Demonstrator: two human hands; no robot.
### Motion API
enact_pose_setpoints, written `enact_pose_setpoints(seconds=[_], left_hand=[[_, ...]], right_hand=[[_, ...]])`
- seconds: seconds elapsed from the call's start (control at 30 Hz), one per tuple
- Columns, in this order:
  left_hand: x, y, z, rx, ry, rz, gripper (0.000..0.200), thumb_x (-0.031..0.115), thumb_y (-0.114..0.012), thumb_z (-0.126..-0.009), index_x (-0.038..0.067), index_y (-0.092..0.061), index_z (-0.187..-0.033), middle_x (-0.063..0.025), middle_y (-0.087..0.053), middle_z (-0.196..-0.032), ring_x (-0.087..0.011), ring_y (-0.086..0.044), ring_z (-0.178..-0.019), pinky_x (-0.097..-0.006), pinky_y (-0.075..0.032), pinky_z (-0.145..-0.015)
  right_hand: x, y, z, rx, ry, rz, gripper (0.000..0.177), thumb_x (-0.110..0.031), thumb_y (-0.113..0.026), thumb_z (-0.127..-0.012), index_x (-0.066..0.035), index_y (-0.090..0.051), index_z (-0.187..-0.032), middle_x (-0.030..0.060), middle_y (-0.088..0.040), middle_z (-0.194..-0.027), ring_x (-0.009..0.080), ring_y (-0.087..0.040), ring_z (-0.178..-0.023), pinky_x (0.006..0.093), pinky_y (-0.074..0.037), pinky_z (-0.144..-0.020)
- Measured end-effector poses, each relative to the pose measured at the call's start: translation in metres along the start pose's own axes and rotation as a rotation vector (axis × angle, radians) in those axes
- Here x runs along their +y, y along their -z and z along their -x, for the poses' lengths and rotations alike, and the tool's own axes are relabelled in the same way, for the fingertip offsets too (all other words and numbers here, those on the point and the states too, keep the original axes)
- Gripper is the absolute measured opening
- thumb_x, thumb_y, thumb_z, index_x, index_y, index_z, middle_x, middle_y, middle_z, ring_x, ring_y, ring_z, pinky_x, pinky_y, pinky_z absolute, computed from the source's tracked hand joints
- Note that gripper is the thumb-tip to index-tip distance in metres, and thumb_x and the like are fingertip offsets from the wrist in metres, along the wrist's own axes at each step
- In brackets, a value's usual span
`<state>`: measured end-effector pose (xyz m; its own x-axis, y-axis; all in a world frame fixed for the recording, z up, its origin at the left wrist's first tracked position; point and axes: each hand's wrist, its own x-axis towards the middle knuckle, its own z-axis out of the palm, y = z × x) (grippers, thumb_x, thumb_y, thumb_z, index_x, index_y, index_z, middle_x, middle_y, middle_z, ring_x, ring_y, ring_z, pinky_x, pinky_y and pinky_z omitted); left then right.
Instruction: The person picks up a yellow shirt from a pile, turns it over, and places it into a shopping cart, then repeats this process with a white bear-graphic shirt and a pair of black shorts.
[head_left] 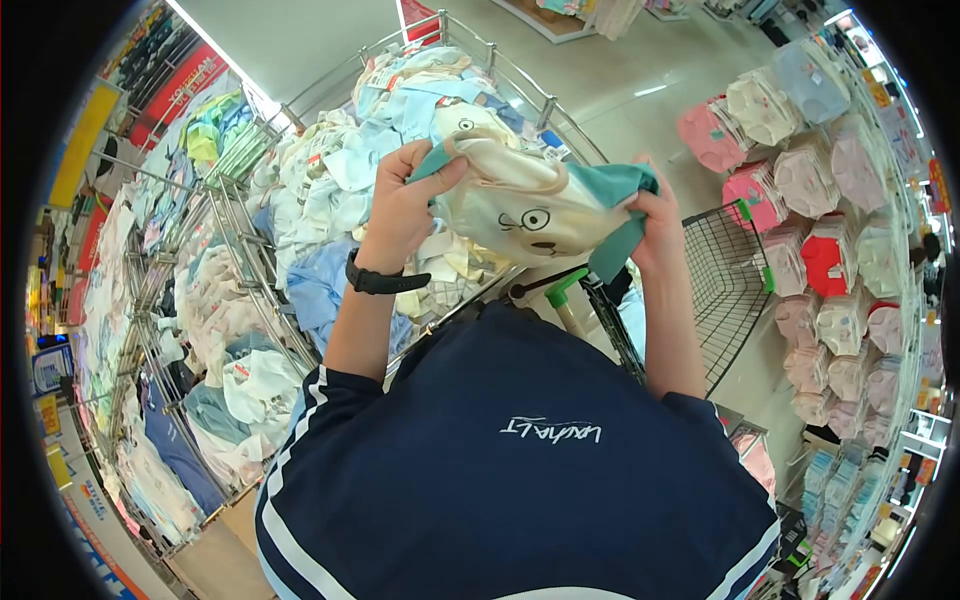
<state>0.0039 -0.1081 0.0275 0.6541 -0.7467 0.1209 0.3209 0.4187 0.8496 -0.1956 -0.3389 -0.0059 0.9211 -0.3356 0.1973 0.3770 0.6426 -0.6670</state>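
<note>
Stretched between my hands is a small cream shirt (520, 205) with green sleeves and a printed face of eyes and a mouth. My left hand (408, 205), a black watch (385, 278) on its wrist, pinches the garment near the collar and one green sleeve. At the other side my right hand (658, 225) grips the opposite green sleeve, its fingers partly hidden by the cloth. The shirt is held up above a heap of light-coloured clothes (325, 190) in a metal-railed bin.
A black wire shopping cart (715, 290) with green corners stands to my right. Beyond it, a wall rack holds packs of underwear (805, 180). More clothes bins (215, 350) with metal rails stand on my left. Tiled floor (620, 90) shows at the top.
</note>
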Motion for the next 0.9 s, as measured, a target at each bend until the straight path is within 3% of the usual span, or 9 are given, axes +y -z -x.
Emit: enact_pose_setpoints(seconds=[0.03, 0.1, 0.2, 0.23, 0.33, 0.37, 0.47, 0.57, 0.9], left_hand=[[0.0, 0.001, 0.001, -0.003, -0.015, -0.189, 0.049, -0.002, -0.068, -0.081, 0.011, -0.027, -0.059, 0.008, -0.037, -0.061, -0.0028, -0.035, -0.058, -0.022, -0.031, -0.054], [0.003, -0.011, 0.005, -0.047, -0.039, -0.256, 0.048, -0.003, -0.067, -0.082, 0.011, -0.028, -0.059, 0.0076, -0.036, -0.06, -0.0031, -0.034, -0.058, -0.0224, -0.03, -0.053], [0.007, -0.03, 0.009, -0.094, -0.048, -0.287, 0.047, -0.003, -0.066, -0.083, 0.011, -0.028, -0.06, 0.007, -0.036, -0.06, -0.0032, -0.033, -0.058, -0.0224, -0.029, -0.053], [0.008, -0.033, 0.009, -0.092, -0.042, -0.291, 0.047, -0.003, -0.066, -0.083, 0.011, -0.028, -0.06, 0.0072, -0.035, -0.061, -0.0034, -0.032, -0.058, -0.0223, -0.028, -0.053], [0.002, -0.02, 0.006, -0.023, -0.032, -0.323, 0.047, -0.003, -0.067, -0.082, 0.011, -0.027, -0.06, 0.0075, -0.032, -0.062, -0.004, -0.027, -0.059, -0.0223, -0.024, -0.054], [0.0, -0.014, 0.004, 0.013, -0.036, -0.337, 0.047, -0.003, -0.067, -0.082, 0.011, -0.027, -0.06, 0.0077, -0.031, -0.063, -0.0043, -0.026, -0.06, -0.0223, -0.023, -0.054], [0.002, -0.01, 0.003, 0.017, -0.011, -0.329, 0.047, -0.002, -0.067, -0.081, 0.012, -0.027, -0.061, 0.0078, -0.028, -0.064, -0.0051, -0.023, -0.061, -0.023, -0.02, -0.055], [0.002, -0.013, 0.004, -0.057, 0.015, -0.322, 0.047, -0.002, -0.066, -0.081, 0.012, -0.027, -0.061, 0.0081, -0.029, -0.064, -0.005, -0.023, -0.061, -0.0232, -0.021, -0.056], [-0.002, -0.012, -0.003, -0.205, 0.111, -0.147, 0.031, -0.003, -0.061, -0.084, 0.014, -0.037, -0.073, 0.0095, -0.037, -0.069, -0.0025, -0.031, -0.066, -0.0191, -0.025, -0.061]], right_hand=[[-0.002, -0.022, 0.0, 0.094, -0.092, 0.034, 0.039, -0.003, -0.054, -0.08, 0.0, -0.053, -0.119, 0.0119, -0.061, -0.105, 0.0224, -0.06, -0.1, 0.0338, -0.047, -0.09], [-0.002, -0.065, 0.001, 0.284, -0.269, 0.101, 0.039, -0.015, -0.057, -0.083, 0.0, -0.053, -0.119, 0.011, -0.061, -0.102, 0.0208, -0.06, -0.097, 0.0313, -0.046, -0.087], [0.021, -0.077, 0.005, 0.33, -0.394, 0.584, 0.047, -0.032, -0.06, -0.084, -0.002, -0.055, -0.12, 0.01, -0.061, -0.103, 0.0188, -0.058, -0.098, 0.0293, -0.044, -0.086], [0.014, -0.09, 0.002, 0.202, -0.53, 0.683, 0.042, -0.034, -0.067, -0.083, -0.004, -0.06, -0.112, 0.0049, -0.062, -0.094, 0.0134, -0.057, -0.088, 0.0253, -0.043, -0.076], [0.013, -0.073, 0.004, 0.224, -0.431, 0.771, 0.034, -0.029, -0.074, -0.08, -0.006, -0.062, -0.102, -0.0018, -0.06, -0.08, 0.0069, -0.052, -0.074, 0.0229, -0.039, -0.064], [0.012, -0.073, 0.005, 0.262, -0.32, 0.681, 0.023, -0.018, -0.075, -0.079, -0.006, -0.061, -0.092, -0.007, -0.053, -0.07, 0.0023, -0.046, -0.065, 0.0207, -0.034, -0.057], [0.004, -0.084, 0.006, 0.283, -0.186, 0.669, 0.016, -0.011, -0.072, -0.08, -0.008, -0.059, -0.089, -0.0076, -0.052, -0.072, 0.0009, -0.044, -0.067, 0.0192, -0.033, -0.059], [0.004, -0.082, 0.004, 0.291, -0.13, 0.674, 0.019, -0.003, -0.069, -0.079, -0.008, -0.054, -0.09, -0.0056, -0.053, -0.078, 0.0008, -0.048, -0.072, 0.0174, -0.037, -0.062], [0.001, -0.069, 0.005, 0.246, -0.069, 0.294, 0.035, 0.007, -0.064, -0.078, -0.014, -0.037, -0.075, -0.0059, -0.048, -0.075, 0.0028, -0.046, -0.07, 0.0186, -0.035, -0.06]])
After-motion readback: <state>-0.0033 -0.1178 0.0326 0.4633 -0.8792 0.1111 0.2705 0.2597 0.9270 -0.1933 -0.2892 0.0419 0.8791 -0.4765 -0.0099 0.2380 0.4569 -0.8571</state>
